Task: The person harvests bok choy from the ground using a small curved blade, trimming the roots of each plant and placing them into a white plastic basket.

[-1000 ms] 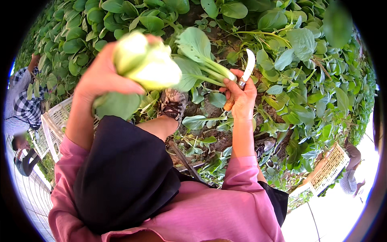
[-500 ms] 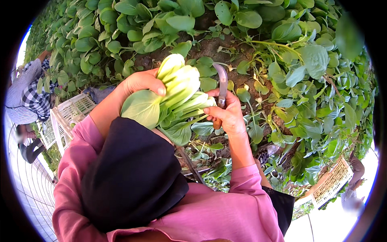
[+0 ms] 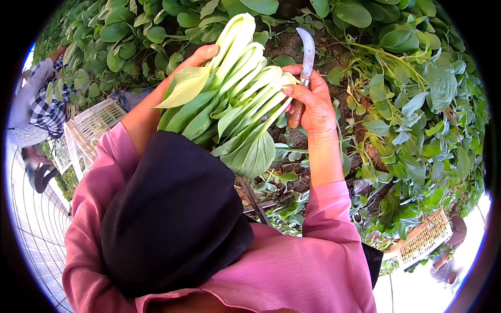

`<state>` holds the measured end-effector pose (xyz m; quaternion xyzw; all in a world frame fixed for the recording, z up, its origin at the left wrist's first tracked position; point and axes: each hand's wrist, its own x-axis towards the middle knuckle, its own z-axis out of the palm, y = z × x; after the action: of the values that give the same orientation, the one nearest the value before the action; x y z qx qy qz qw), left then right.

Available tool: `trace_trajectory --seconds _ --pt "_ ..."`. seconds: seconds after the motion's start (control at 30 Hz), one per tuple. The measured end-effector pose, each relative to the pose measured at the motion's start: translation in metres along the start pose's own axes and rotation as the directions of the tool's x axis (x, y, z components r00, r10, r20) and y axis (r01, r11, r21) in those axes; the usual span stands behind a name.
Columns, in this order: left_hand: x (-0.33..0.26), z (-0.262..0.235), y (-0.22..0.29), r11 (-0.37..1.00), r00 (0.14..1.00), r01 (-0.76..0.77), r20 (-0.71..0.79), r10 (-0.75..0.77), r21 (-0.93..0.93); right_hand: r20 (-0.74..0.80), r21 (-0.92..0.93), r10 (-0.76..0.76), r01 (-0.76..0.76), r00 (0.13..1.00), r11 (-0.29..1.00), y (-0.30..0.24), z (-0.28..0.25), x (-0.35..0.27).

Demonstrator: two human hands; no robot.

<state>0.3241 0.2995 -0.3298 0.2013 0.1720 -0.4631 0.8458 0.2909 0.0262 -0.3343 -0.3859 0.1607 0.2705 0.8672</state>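
We now hold the leafy green plant [image 3: 235, 99] higher and closer, between both hands. Our left hand [image 3: 195, 60] grips its leaves. Our right hand [image 3: 310, 101] wraps its fingers round the knife [image 3: 304, 62] and touches the stalks, so trimming looks near.

I see long pink sleeves pushed back from both wrists, and a loose black cloth draped over the chest; the left hand [image 3: 201, 55] and right hand [image 3: 313, 101] are bare.

A head of bok choy [image 3: 235, 99], pale-stalked with broad green leaves, was held up tilted, cut base upward; a curved knife [image 3: 304, 68] stood upright just beside its stalks.
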Motion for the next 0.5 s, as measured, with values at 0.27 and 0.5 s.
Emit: trace_trajectory --seconds 0.27,0.5 --pt "0.028 0.046 -0.032 0.943 0.905 -0.074 0.374 0.2 -0.326 -0.023 -0.157 -0.074 0.069 0.997 0.985 -0.056 0.016 -0.035" --pt "0.044 0.134 -0.016 0.975 0.684 -0.046 0.704 0.19 -0.219 -0.056 -0.654 -0.279 0.176 0.959 0.736 -0.146 0.056 -0.116"
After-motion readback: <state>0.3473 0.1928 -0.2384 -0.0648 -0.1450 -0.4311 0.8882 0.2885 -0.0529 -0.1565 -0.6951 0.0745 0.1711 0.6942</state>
